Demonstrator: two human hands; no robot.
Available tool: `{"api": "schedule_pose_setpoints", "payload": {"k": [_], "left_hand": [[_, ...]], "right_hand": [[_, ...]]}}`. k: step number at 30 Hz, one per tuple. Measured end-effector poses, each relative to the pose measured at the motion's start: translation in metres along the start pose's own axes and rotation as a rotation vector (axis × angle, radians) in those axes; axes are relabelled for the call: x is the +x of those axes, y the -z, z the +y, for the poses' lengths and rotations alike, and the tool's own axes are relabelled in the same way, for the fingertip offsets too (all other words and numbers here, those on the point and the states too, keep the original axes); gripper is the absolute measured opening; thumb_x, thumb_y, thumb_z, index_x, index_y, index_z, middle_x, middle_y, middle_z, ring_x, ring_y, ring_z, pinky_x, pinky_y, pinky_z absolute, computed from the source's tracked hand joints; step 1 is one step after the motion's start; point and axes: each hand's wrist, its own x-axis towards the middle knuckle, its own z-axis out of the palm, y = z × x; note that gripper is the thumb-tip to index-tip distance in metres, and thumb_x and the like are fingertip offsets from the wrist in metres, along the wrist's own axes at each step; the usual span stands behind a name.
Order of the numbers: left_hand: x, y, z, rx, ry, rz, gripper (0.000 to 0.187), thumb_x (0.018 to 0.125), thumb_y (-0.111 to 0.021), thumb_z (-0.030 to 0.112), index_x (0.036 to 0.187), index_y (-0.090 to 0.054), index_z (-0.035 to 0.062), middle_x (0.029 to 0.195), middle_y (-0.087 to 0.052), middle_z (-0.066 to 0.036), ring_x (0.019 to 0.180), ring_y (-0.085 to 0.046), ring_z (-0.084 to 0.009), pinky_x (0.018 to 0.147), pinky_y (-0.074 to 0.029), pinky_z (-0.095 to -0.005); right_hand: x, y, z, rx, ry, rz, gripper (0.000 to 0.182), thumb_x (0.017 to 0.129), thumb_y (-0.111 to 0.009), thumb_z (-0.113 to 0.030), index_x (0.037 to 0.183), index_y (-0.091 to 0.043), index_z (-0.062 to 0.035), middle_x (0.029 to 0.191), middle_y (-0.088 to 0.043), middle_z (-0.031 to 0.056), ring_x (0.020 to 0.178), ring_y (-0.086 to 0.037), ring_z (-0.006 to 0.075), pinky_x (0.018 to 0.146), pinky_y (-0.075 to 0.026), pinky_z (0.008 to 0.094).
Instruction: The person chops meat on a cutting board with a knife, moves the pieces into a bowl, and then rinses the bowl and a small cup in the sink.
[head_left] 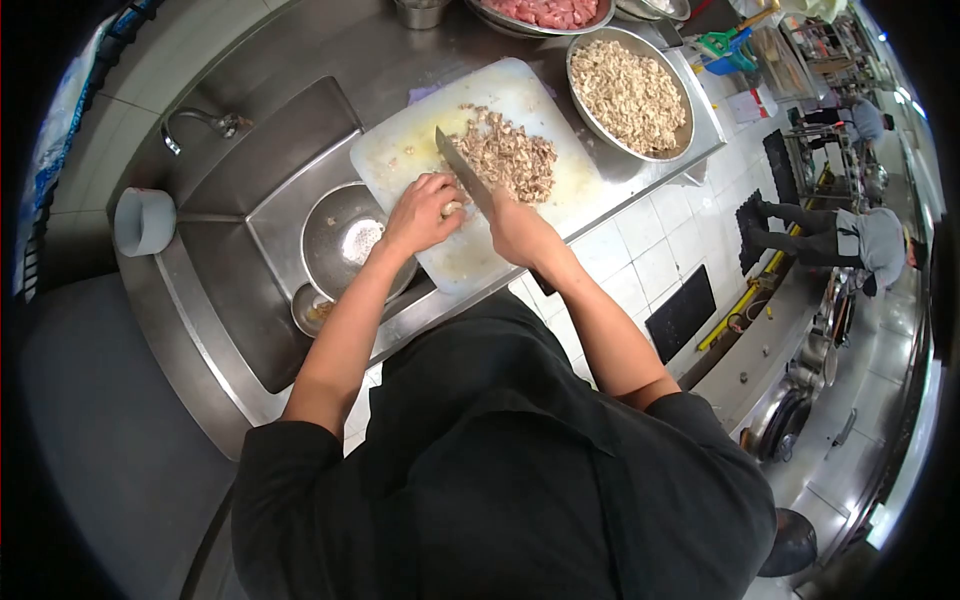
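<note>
Knife and small piece on the board

Steel desk (pixel 330 50) carries a white board (pixel 400 150) set beside a sink (pixel 230 300); a pile of chopped pieces (pixel 510 155) lies on the board's far half, just beyond the blade; a bowl (pixel 683 135) of the same chopped stuff stands touching or just beside the board's far right corner; a tray of pink meat (pixel 545 12) sits behind it at the frame's top edge; a steel pan (pixel 340 240) rests in the sink just left of the board, with a small dish (pixel 310 310) below it; a tap (pixel 200 120) rises at the sink's back; a white cup (pixel 145 220) stands on the desk's left rim; other people work well apart on the right, by the tiled floor.

Left hand (pixel 420 212) is curled, fingers together, pressing a small pale piece (pixel 453 208) onto the board's near middle; right hand (pixel 520 232) is clamped round the handle of a knife (pixel 462 170); the handle itself is hidden in the fist.

Blade's long axis runs diagonally, from the right hand up and left toward the board's centre, tip pointing away from the person; the blade stands just beside the left fingers, between them and the chopped pile; whether its edge touches the piece I cannot tell.
</note>
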Motion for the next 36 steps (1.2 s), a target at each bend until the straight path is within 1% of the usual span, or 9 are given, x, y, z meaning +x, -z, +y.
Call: {"api": "schedule_pose_setpoints", "payload": {"k": [5,8,11,16,21,26,29,33,36], "left_hand": [[-0.005,0.005,0.011,0.037,0.017,0.002,0.041,0.081,-0.08,0.027,0.116,-0.072,0.0081,0.128,-0.065,-0.012,0.122,-0.058,-0.0334,0.106,-0.047,-0.0436],[-0.005,-0.001,0.004,0.077,-0.017,0.014,0.043,0.079,-0.08,0.027,0.117,-0.071,0.0079,0.128,-0.066,-0.011,0.122,-0.058,-0.0333,0.106,-0.047,-0.0439],[-0.007,-0.003,0.005,0.034,0.01,-0.022,0.044,0.077,-0.081,0.026,0.115,-0.071,0.0067,0.126,-0.066,-0.012,0.123,-0.058,-0.0344,0.106,-0.046,-0.045],[-0.008,0.004,0.01,-0.036,0.032,0.0,0.044,0.077,-0.082,0.025,0.114,-0.069,0.0051,0.126,-0.065,-0.013,0.126,-0.056,-0.0366,0.108,-0.045,-0.0463],[-0.014,-0.005,0.011,0.063,0.031,0.028,0.058,0.077,-0.086,0.028,0.126,-0.065,0.0066,0.131,-0.061,-0.014,0.131,-0.052,-0.0371,0.113,-0.04,-0.0487],[-0.016,0.005,0.013,0.129,0.037,0.082,0.07,0.079,-0.086,0.037,0.137,-0.061,0.0089,0.14,-0.054,-0.013,0.136,-0.047,-0.0358,0.116,-0.036,-0.0496],[-0.019,0.004,0.016,0.113,0.099,0.11,0.073,0.079,-0.087,0.041,0.139,-0.06,0.0097,0.143,-0.051,-0.014,0.136,-0.046,-0.0355,0.117,-0.035,-0.05],[-0.022,-0.003,0.015,0.13,0.118,0.087,0.077,0.077,-0.089,0.044,0.139,-0.059,0.0086,0.143,-0.05,-0.015,0.136,-0.046,-0.0362,0.116,-0.035,-0.0503],[-0.021,-0.007,0.017,0.171,0.118,0.087,0.079,0.077,-0.088,0.045,0.139,-0.058,0.0082,0.142,-0.05,-0.014,0.135,-0.046,-0.0361,0.115,-0.036,-0.0501]], "right_hand": [[-0.021,-0.013,-0.019,-0.088,-0.128,-0.088,0.031,0.092,-0.049,0.0,0.122,-0.049,0.0055,0.093,-0.07,0.0366,0.093,-0.071,0.0523,0.084,-0.055,0.0596],[0.012,-0.056,0.011,0.033,-0.032,0.12,0.029,0.093,-0.051,-0.001,0.122,-0.05,0.0037,0.092,-0.071,0.0351,0.093,-0.07,0.0541,0.083,-0.054,0.0601],[0.042,-0.031,0.01,-0.019,0.086,0.14,0.027,0.094,-0.052,-0.003,0.12,-0.051,0.0031,0.092,-0.071,0.0344,0.092,-0.07,0.0535,0.082,-0.054,0.0606],[0.011,-0.028,0.011,-0.114,0.021,0.083,0.024,0.095,-0.051,-0.004,0.119,-0.052,0.0035,0.093,-0.071,0.0342,0.093,-0.071,0.0504,0.082,-0.055,0.059],[0.053,-0.035,0.028,-0.043,0.124,0.126,0.023,0.103,-0.051,-0.014,0.118,-0.049,0.0034,0.09,-0.071,0.0336,0.089,-0.069,0.0528,0.077,-0.053,0.0618],[0.007,0.013,-0.003,0.027,0.078,0.29,0.02,0.106,-0.051,-0.019,0.111,-0.044,-0.0016,0.079,-0.069,0.0327,0.078,-0.068,0.0551,0.072,-0.05,0.0657],[-0.007,-0.002,-0.011,0.111,0.053,0.389,0.02,0.107,-0.049,-0.02,0.111,-0.044,-0.001,0.078,-0.068,0.033,0.078,-0.067,0.0559,0.072,-0.05,0.0655],[0.033,-0.046,0.038,-0.086,0.092,0.237,0.019,0.101,-0.052,-0.013,0.113,-0.045,0.0007,0.077,-0.068,0.0322,0.075,-0.068,0.0548,0.071,-0.051,0.0649],[0.014,-0.007,0.006,-0.054,0.026,0.218,0.022,0.098,-0.052,-0.011,0.116,-0.048,0.0012,0.083,-0.07,0.0327,0.08,-0.07,0.0532,0.074,-0.052,0.0633]]}}
